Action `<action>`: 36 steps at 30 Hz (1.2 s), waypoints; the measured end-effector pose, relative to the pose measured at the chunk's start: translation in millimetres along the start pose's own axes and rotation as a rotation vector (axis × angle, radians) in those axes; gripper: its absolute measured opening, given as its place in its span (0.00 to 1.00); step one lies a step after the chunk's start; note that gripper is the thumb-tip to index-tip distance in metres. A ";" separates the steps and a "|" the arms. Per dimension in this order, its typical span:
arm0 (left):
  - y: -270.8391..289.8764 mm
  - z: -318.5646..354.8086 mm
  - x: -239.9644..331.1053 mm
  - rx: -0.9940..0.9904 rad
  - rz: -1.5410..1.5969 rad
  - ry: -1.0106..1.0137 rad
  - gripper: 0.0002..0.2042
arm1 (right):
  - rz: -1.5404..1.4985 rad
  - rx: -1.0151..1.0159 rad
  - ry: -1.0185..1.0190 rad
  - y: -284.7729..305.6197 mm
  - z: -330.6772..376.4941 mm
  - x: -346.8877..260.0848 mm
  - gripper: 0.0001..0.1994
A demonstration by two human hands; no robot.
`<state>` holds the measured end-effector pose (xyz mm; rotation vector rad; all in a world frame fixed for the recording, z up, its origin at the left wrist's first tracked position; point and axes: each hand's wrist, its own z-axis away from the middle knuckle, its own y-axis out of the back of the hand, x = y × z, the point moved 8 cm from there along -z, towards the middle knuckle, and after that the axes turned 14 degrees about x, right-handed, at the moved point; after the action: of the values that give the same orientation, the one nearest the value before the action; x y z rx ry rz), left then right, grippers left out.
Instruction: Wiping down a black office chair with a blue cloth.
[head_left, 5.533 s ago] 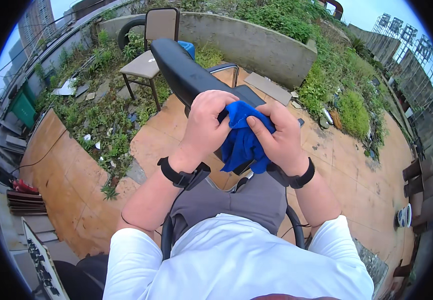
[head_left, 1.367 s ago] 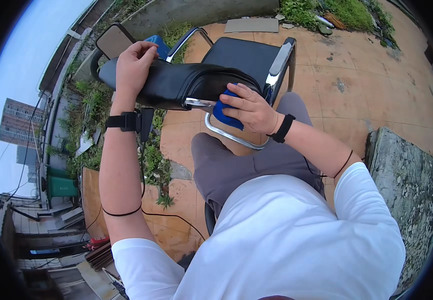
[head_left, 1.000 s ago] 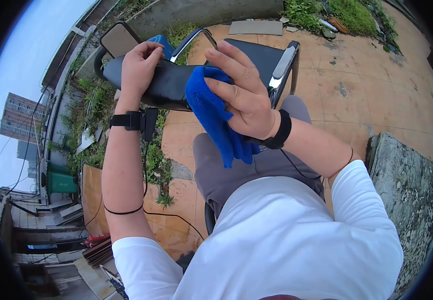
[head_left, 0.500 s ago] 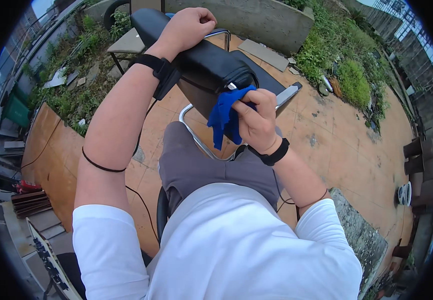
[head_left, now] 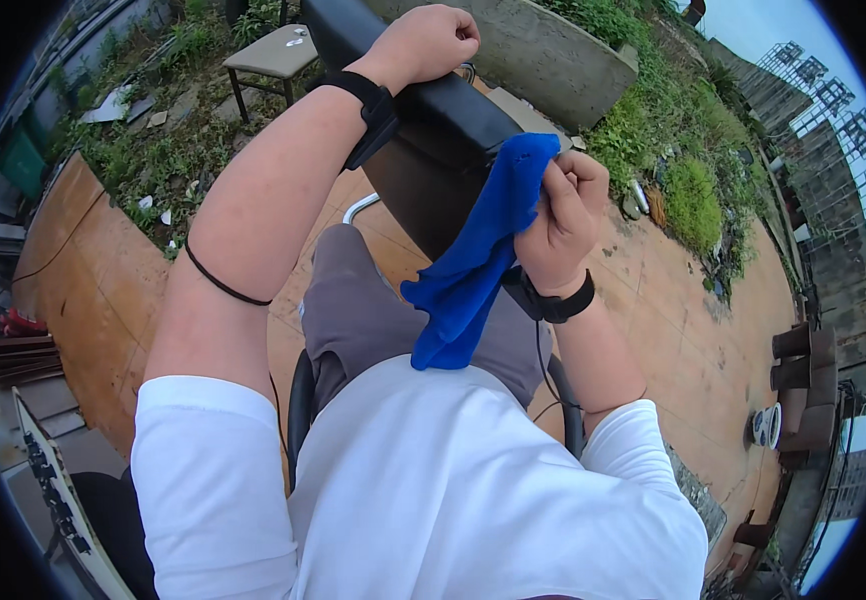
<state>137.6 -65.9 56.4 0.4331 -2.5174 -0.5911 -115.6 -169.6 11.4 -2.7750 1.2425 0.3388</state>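
Note:
A blue cloth (head_left: 483, 270) hangs from my right hand (head_left: 563, 220), its upper edge pinched between thumb and fingers. Its lower end drapes over my lap near the hem of my white shirt. Just beyond the cloth stands a black padded chair (head_left: 403, 170), partly hidden by the cloth and my left arm. My left hand (head_left: 428, 42) lies across the top of the chair's dark padding, its fingers curled in with nothing visible in them. Black straps with small devices circle both wrists.
A stool with a pale seat (head_left: 273, 55) stands beyond my left arm, among weeds. Behind the chair runs a low concrete wall (head_left: 553, 60). Orange floor tiles (head_left: 683, 330) stretch to the right, toward a white bucket (head_left: 765, 427). Thin black cables hang by my arms.
My right hand has drawn the blue cloth up and back from the chair, and the cloth now hangs longer. My left hand stays on the padding. The view has shifted.

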 end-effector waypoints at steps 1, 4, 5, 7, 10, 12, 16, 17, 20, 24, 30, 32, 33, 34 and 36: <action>-1.3 -0.8 2.3 -0.001 0.022 -0.018 0.13 | 0.097 -0.144 0.127 -15.5 8.8 -0.4 0.16; -0.5 -0.1 1.5 -0.018 -0.008 -0.002 0.13 | 0.115 -0.067 0.237 -14.3 33.5 4.8 0.18; -0.3 -1.4 3.8 -0.017 -0.002 -0.008 0.13 | 0.086 -0.042 0.191 -9.3 40.1 13.6 0.18; 0.9 0.2 2.2 -0.014 -0.026 -0.005 0.14 | 0.059 -0.014 0.139 -1.8 58.6 26.7 0.18; -0.8 1.0 -1.6 -0.034 -0.012 0.009 0.14 | 0.144 -0.095 0.027 10.2 91.2 54.1 0.16; 0.9 -0.4 -3.5 -0.014 -0.006 -0.001 0.14 | 0.152 -0.116 -0.073 18.4 111.9 77.7 0.14; -7.2 -2.4 -3.2 -0.064 0.007 0.005 0.13 | 0.249 -0.147 -0.251 33.7 154.7 118.6 0.08; -8.4 -3.3 -1.4 -0.084 0.014 -0.012 0.13 | 0.264 -0.128 -0.263 37.3 161.2 125.7 0.08; -7.1 -0.8 -7.2 -0.123 0.006 -0.004 0.14 | 0.356 -0.144 -0.361 35.0 177.9 139.0 0.04; -9.4 -4.9 -7.2 -0.127 0.007 -0.010 0.13 | 0.456 -0.298 -0.494 35.6 208.6 171.9 0.03; -16.2 -1.7 -8.9 -0.183 0.075 0.158 0.11 | 0.659 -0.435 -0.840 40.1 263.3 212.7 0.05; -17.9 -2.3 -6.8 -0.201 0.082 0.155 0.11 | 0.648 -0.412 -0.869 43.2 267.1 210.7 0.05; -16.6 -2.9 -7.5 -0.200 0.084 0.169 0.12 | 0.579 -0.346 -0.870 44.3 261.1 203.9 0.05; -15.2 -2.5 -9.8 -0.195 0.080 0.172 0.12 | 0.507 -0.290 -0.863 45.0 249.1 194.0 0.05; -11.5 -3.6 -11.4 -0.159 0.078 0.137 0.13 | 0.362 -0.190 -0.927 43.0 221.4 168.9 0.06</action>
<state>151.1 -72.2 49.0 0.3049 -2.3254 -0.7004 -75.6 -284.7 -242.7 -1.9833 1.4182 1.5929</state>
